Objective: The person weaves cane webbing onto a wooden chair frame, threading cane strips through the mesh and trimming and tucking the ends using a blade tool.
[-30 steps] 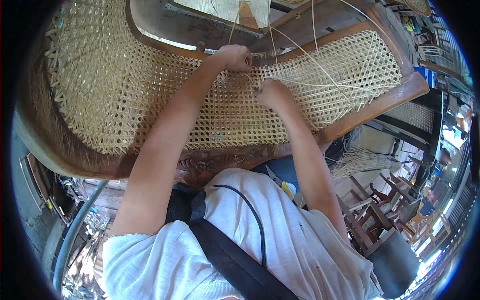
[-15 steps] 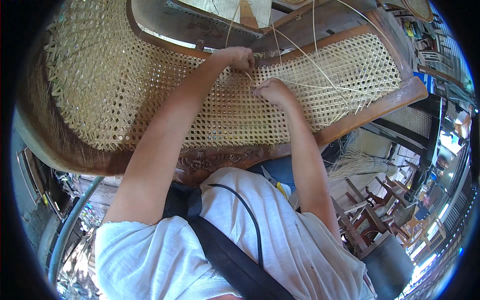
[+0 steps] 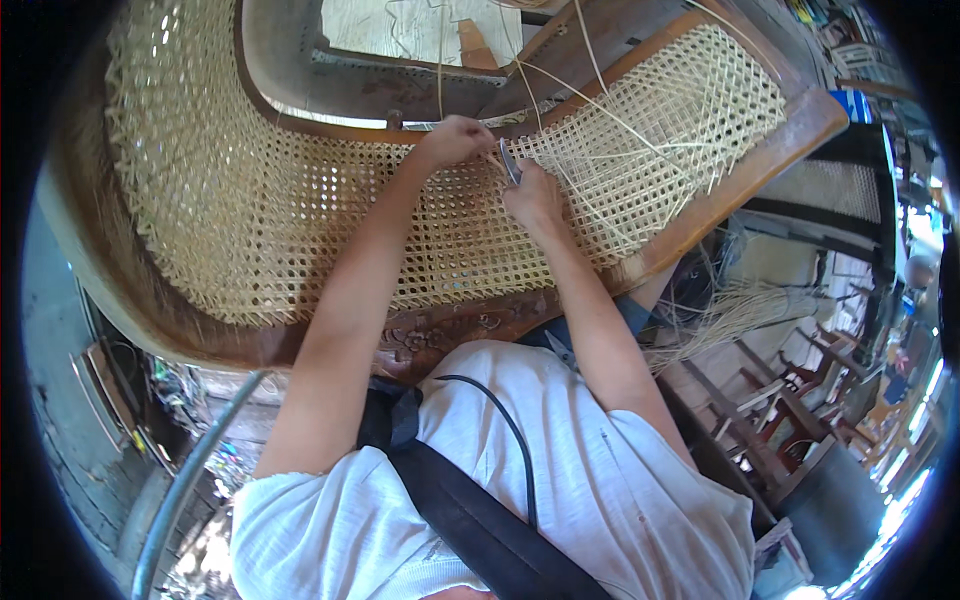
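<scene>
A woven cane panel (image 3: 450,230) fills a curved wooden frame (image 3: 455,325) in front of me. My left hand (image 3: 460,140) is closed at the panel's upper edge, its fingertips pinched on a thin cane strand (image 3: 492,155). Just to its right, my right hand (image 3: 535,195) grips a small pointed metal blade (image 3: 510,162). The blade's tip points up toward the left fingertips, close to the weave. My right fingers hide its handle, so I cannot tell whether it is a knife or scissors.
Long loose cane strands (image 3: 592,45) stick up and trail over the panel's right part. A bundle of cane (image 3: 735,310) lies at right, beyond my arm. Wooden chair parts (image 3: 790,400) stand farther right. A metal pipe (image 3: 200,460) runs at lower left.
A metal blade now shows in my right hand, which has turned upright. My left hand has shifted slightly down and left in the picture. The whole view has also shifted.
</scene>
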Action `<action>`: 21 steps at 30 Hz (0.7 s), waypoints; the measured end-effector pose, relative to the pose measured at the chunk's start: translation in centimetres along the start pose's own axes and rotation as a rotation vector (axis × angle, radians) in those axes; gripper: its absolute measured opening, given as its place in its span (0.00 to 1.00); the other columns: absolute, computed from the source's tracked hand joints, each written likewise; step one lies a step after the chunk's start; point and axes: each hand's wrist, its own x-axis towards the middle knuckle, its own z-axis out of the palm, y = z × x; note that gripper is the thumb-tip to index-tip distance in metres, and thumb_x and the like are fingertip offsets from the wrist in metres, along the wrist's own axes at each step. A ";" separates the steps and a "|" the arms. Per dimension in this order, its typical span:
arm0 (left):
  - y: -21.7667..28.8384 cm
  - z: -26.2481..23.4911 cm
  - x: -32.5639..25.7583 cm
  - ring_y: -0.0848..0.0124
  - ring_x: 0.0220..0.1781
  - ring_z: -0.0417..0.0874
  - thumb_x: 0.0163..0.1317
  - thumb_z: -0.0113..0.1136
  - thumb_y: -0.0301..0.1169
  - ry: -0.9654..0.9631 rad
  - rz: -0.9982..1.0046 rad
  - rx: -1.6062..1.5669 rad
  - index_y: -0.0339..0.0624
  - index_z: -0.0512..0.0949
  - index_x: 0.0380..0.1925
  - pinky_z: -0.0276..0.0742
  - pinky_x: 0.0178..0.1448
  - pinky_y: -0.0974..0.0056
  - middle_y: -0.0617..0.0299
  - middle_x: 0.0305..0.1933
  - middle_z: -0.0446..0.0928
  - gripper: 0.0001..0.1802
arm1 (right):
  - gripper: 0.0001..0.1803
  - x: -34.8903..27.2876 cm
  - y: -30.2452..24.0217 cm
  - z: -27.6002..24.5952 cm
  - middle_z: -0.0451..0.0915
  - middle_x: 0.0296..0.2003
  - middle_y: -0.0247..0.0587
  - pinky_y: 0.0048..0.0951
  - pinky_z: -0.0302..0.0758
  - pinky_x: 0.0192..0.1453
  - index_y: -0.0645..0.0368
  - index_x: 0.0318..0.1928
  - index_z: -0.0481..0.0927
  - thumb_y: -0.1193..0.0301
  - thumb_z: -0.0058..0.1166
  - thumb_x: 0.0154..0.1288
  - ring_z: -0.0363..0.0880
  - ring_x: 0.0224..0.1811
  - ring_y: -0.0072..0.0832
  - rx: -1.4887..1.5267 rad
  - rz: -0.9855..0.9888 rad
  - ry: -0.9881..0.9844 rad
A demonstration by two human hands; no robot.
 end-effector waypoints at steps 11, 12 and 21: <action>5.3 4.2 -2.2 0.73 0.31 0.81 0.63 0.61 0.47 -0.005 0.235 0.741 0.48 0.87 0.36 0.77 0.37 0.66 0.60 0.26 0.81 0.17 | 0.16 -2.6 5.9 -5.6 0.80 0.34 0.47 0.31 0.77 0.38 0.66 0.50 0.76 0.79 0.54 0.60 0.80 0.31 0.31 0.295 -0.037 0.036; 4.2 4.6 -1.1 0.73 0.32 0.81 0.62 0.63 0.48 -0.156 0.115 0.451 0.45 0.87 0.35 0.76 0.38 0.67 0.60 0.27 0.81 0.17 | 0.16 -2.3 6.5 -5.3 0.79 0.32 0.45 0.28 0.75 0.34 0.66 0.51 0.76 0.80 0.53 0.61 0.78 0.29 0.27 0.454 -0.175 0.103; 1.3 2.3 0.2 0.78 0.31 0.78 0.58 0.71 0.42 -0.241 0.064 0.006 0.37 0.84 0.32 0.76 0.38 0.69 0.64 0.29 0.82 0.17 | 0.13 -3.5 2.4 -5.4 0.82 0.37 0.51 0.42 0.76 0.46 0.61 0.47 0.79 0.68 0.52 0.64 0.82 0.37 0.41 -0.187 -0.042 0.012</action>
